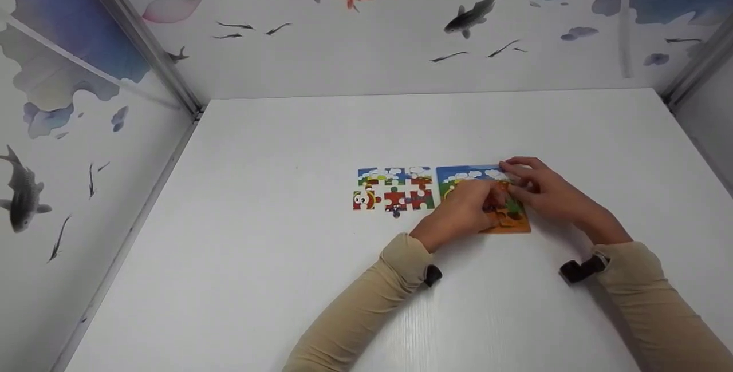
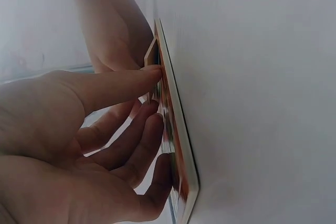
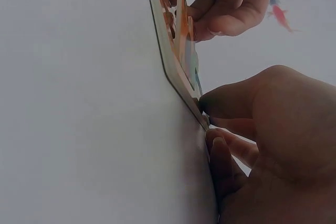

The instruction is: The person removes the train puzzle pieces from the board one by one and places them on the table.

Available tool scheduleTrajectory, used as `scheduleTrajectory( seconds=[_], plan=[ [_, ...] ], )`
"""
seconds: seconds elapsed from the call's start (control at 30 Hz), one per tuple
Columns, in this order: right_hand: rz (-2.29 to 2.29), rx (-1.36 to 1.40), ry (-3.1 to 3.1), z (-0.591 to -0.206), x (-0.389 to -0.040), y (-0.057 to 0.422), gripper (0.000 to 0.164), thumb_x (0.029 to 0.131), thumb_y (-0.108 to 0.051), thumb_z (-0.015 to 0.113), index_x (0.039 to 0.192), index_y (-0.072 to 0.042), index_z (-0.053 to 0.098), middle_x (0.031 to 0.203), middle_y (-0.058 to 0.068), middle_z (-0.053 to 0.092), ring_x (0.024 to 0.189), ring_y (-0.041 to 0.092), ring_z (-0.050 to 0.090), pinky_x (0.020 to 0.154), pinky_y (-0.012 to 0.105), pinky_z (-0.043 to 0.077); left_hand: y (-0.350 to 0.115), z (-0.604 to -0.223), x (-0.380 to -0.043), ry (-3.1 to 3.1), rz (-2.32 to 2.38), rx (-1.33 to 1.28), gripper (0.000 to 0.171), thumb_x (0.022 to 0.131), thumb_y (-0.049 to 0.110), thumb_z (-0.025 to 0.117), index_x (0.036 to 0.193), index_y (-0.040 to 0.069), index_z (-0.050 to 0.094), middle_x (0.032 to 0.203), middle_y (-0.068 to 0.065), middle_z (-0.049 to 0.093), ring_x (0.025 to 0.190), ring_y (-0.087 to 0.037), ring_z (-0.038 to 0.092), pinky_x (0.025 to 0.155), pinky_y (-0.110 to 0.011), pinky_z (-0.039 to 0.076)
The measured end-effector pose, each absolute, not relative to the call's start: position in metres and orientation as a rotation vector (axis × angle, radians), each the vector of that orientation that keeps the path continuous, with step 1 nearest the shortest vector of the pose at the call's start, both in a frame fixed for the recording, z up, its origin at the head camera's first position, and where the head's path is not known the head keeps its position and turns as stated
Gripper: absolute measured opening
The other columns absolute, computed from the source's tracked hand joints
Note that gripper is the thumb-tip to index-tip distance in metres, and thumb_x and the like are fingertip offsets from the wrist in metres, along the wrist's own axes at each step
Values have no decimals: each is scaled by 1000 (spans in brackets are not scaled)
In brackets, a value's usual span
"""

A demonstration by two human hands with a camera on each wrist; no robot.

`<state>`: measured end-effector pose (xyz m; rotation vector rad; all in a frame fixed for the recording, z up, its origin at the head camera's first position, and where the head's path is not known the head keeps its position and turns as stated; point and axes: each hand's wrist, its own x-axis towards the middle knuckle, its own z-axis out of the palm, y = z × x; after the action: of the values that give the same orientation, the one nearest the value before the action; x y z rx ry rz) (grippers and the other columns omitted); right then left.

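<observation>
A jigsaw puzzle board [image 1: 467, 172] with a blue sky and an orange lower part lies flat on the table. My left hand [image 1: 461, 212] reaches over its middle and pinches a puzzle piece [image 3: 181, 22], which stands tilted up from the board between thumb and fingers. In the head view that piece is hidden behind the hand. My right hand [image 1: 547, 192] holds the board at its right side, thumb and fingertips at the edge. Just left of the board lie several loose puzzle pieces [image 1: 395, 199], set out in two rows with small gaps.
The white table [image 1: 257, 234] runs up to a back wall [image 1: 389, 68] printed with fish and to a left side wall [image 1: 69, 189]. A dark wrist device [image 1: 581, 270] sits at the right sleeve, another [image 1: 433, 276] at the left sleeve.
</observation>
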<state>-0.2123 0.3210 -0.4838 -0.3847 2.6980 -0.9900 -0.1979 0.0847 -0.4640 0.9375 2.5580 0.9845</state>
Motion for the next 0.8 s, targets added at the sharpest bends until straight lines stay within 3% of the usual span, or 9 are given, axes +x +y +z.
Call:
scheduleTrajectory(
  seconds=[0.3, 0.5, 0.8],
  plan=[
    [-985, -402, 2702, -484, -211, 322, 55, 114, -26, 57, 166, -15, 44, 172, 13, 33, 115, 25, 54, 92, 20, 42, 83, -464, -198, 2509, 1009, 970, 26, 104, 22, 73, 127, 11, 67, 108, 5, 69, 94, -5, 61, 79, -12, 48],
    [-977, -375, 2699, -485, -212, 323, 55, 114, -29, 58, 166, -17, 45, 173, 14, 32, 120, 28, 53, 95, 25, 42, 86, -465, -196, 2556, 872, 980, 46, 93, 29, 89, 131, 16, 67, 119, 7, 70, 108, -5, 61, 90, -13, 49],
    [-978, -363, 2688, -483, -211, 322, 56, 114, -29, 58, 166, -17, 44, 173, 13, 31, 122, 27, 52, 95, 25, 41, 89, -466, -195, 2566, 884, 999, 48, 90, 24, 91, 131, 14, 67, 124, 6, 72, 113, -4, 62, 96, -12, 49]
  ],
)
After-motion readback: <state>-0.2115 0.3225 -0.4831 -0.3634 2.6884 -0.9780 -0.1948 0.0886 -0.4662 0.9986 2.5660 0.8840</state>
